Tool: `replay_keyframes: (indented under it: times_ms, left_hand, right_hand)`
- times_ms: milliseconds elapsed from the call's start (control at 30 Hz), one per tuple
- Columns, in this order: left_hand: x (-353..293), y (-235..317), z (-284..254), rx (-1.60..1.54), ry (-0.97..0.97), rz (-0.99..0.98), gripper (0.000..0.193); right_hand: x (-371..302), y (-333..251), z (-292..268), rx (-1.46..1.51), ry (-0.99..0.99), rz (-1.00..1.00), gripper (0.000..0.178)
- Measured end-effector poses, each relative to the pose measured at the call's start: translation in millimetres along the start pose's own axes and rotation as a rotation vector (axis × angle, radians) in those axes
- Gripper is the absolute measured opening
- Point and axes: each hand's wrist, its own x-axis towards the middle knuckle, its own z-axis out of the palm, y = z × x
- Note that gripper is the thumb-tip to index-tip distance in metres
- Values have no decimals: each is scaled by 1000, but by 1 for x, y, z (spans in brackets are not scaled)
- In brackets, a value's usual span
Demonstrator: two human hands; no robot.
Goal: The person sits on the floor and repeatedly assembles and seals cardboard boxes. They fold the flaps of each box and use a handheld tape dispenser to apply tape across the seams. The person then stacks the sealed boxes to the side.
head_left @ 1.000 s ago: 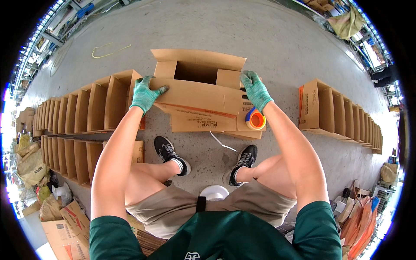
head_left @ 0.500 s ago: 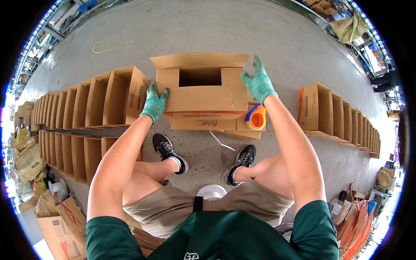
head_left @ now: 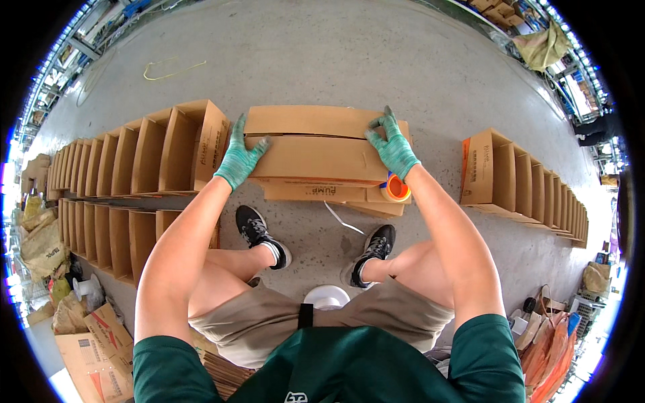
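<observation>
In front of me a brown cardboard box (head_left: 316,158) has its two long top flaps folded down, with a narrow dark gap between them. It rests on flattened cardboard (head_left: 302,192). My left hand (head_left: 240,160), in a green glove, grips the box's left edge, thumb on the near flap and fingers along the side. At the right end my right hand (head_left: 393,146), gloved alike, holds the box with its fingers on the top flaps. Just below that hand lies a tape roll (head_left: 398,189), orange with a blue part, partly hidden by my wrist.
Rows of open cardboard boxes (head_left: 144,154) stand on the floor at left, and another row of boxes (head_left: 500,171) at right. A white strip (head_left: 344,220) lies between my shoes. A yellow cord (head_left: 173,72) is on the floor farther off. Orange sacking (head_left: 552,356) lies lower right.
The box's top flaps have come down over its opening. My right hand has moved from beside the box onto its right end; my left hand stays at the left edge.
</observation>
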Motion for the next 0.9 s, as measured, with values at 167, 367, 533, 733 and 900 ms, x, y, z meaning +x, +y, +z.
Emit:
replay_keyframes:
  times_ms: [167, 367, 533, 733, 900]
  left_hand:
    - [9, -16, 7, -147, 84, -228, 61]
    - [7, -24, 9, 49, 47, -211, 57]
    - [4, -45, 9, 132, 95, -148, 55]
    - [16, -60, 28, 157, 135, 61, 49]
    - [10, -57, 11, 232, 149, -110, 49]
  right_hand:
    - [1, -1, 7, -51, -12, -32, 39]
    - [-2, -1, 11, -42, 8, -41, 58]
    - [-1, 9, 27, -5, 87, -102, 60]
    - [21, 119, -7, 13, 50, -96, 49]
    - [3, 61, -17, -947, -658, 115, 42]
